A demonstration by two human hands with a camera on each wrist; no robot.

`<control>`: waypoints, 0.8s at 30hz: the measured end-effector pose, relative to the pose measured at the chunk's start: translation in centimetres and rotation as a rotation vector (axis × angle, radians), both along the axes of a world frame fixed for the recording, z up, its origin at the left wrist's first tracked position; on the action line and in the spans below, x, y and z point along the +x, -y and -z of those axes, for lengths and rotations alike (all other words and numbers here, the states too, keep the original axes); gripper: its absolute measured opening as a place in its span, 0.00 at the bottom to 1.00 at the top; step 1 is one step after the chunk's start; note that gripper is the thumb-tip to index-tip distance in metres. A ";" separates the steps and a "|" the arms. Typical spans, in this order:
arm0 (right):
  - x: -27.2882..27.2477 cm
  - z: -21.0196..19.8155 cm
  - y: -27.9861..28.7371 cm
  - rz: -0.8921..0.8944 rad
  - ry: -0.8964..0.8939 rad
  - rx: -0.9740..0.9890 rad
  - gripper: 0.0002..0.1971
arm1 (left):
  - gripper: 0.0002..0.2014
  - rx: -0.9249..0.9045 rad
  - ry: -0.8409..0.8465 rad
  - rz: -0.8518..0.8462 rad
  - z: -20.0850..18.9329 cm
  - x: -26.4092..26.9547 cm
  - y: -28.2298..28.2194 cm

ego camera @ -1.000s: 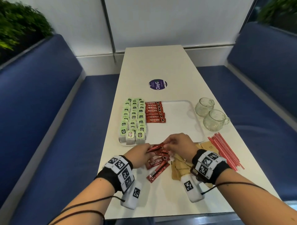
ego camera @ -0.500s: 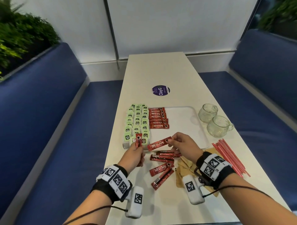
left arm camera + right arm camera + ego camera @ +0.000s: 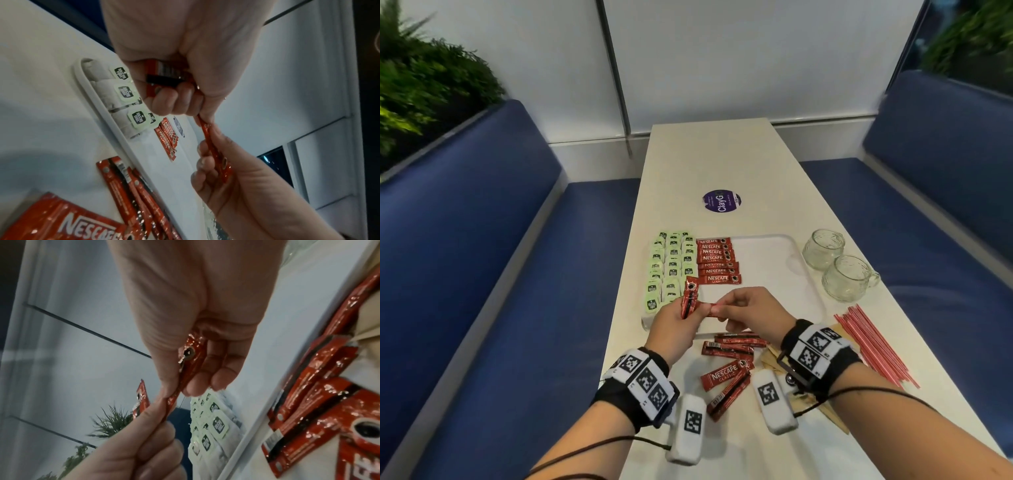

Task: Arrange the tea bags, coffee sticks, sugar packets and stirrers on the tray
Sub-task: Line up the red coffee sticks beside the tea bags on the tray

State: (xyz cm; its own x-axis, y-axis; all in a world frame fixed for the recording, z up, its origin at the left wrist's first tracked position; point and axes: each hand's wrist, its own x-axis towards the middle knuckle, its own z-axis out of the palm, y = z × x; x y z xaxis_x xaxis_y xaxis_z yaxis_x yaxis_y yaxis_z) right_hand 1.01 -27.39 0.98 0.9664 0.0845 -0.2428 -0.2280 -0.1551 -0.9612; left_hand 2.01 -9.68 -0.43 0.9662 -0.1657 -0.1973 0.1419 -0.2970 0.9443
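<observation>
The right hand (image 3: 750, 310) has brought its coffee stick (image 3: 213, 146) to the left hand (image 3: 674, 325), which already grips upright sticks (image 3: 689, 298) – both pinch it above the tray (image 3: 808, 274), so another row seems near.

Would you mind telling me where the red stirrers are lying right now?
In the head view, the red stirrers lie bundled on the table, off the tray, at the right side, just nearer than the two glass cups.
</observation>
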 end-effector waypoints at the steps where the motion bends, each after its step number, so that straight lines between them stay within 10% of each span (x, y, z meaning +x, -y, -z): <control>1: 0.2 0.1 0.0 0.022 -0.001 -0.002 0.12 | 0.08 -0.005 -0.009 -0.014 0.1 0.3 0.0; 14: 3.6 2.1 4.3 0.208 -0.136 -0.087 0.08 | 0.13 0.011 -0.166 0.049 -1.3 4.5 0.3; 24: 8.4 5.3 4.1 0.176 -0.305 -0.643 0.19 | 0.09 -0.148 -0.214 0.001 -1.5 7.5 -0.6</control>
